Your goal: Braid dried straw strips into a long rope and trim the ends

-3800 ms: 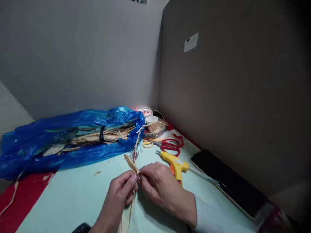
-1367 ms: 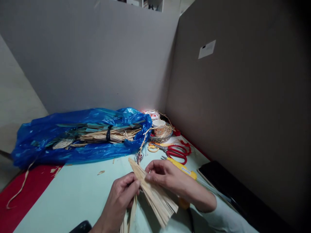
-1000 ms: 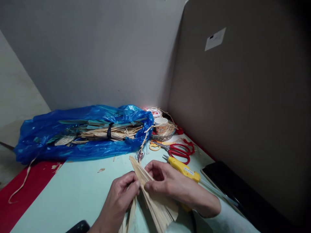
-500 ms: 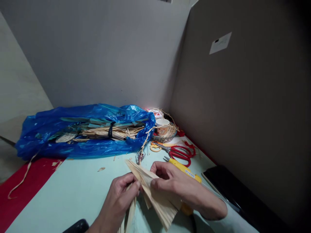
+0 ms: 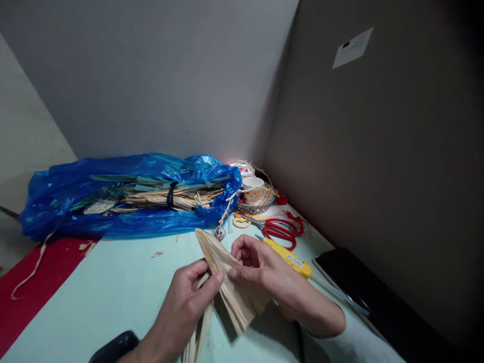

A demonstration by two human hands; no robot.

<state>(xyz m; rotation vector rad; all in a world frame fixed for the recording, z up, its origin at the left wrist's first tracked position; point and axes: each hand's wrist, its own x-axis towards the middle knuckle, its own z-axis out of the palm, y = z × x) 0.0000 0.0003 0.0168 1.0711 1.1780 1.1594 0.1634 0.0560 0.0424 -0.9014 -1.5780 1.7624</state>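
Observation:
A pale dried leaf strip (image 5: pixel 227 282), fanned wide at its lower end, lies between both hands over the light green table (image 5: pixel 113 292). My left hand (image 5: pixel 185 312) pinches the strip near its narrow upper part with thumb and forefinger. My right hand (image 5: pixel 264 277) pinches the same strip from the right side, fingers curled. More thin strips (image 5: pixel 196 338) hang below my left hand.
A blue plastic bag (image 5: pixel 124 196) holding a tied bundle of dried leaves lies at the back. Red scissors (image 5: pixel 280 229), a yellow glue gun (image 5: pixel 291 259), a woven basket with a paper cup (image 5: pixel 255 194) and a black phone (image 5: pixel 363 292) lie at the right by the partition.
The narrow folded strip has been spread into a wide fan between my hands. My right hand has shifted along it, and the view has tilted slightly.

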